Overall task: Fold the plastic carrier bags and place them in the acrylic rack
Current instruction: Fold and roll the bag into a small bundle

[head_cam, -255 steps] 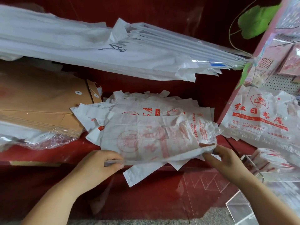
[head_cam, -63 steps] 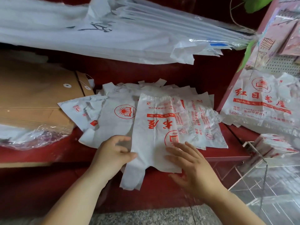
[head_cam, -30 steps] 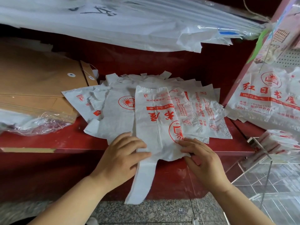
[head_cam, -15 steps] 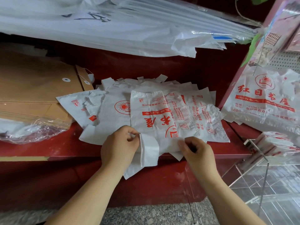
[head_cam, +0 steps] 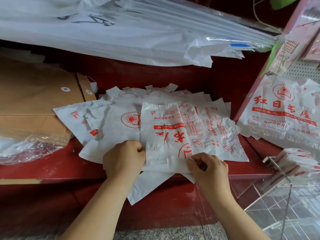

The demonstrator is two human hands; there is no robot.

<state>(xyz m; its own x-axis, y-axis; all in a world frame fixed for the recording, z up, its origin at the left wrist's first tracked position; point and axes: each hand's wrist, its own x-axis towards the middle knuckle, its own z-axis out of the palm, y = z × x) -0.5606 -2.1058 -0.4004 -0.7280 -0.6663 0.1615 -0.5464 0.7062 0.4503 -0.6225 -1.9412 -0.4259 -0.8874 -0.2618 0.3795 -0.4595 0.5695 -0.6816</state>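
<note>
Plastic carrier bag [head_cam: 166, 135] lies pinched between left hand [head_cam: 123, 157] and right hand [head_cam: 209, 168].

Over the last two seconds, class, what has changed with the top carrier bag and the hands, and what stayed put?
Both hands went from lying flat on the top bag to pinching its near end: left hand and right hand folded the dangling handle up onto it. The pile beneath, brown envelopes and acrylic rack stayed put.
</note>
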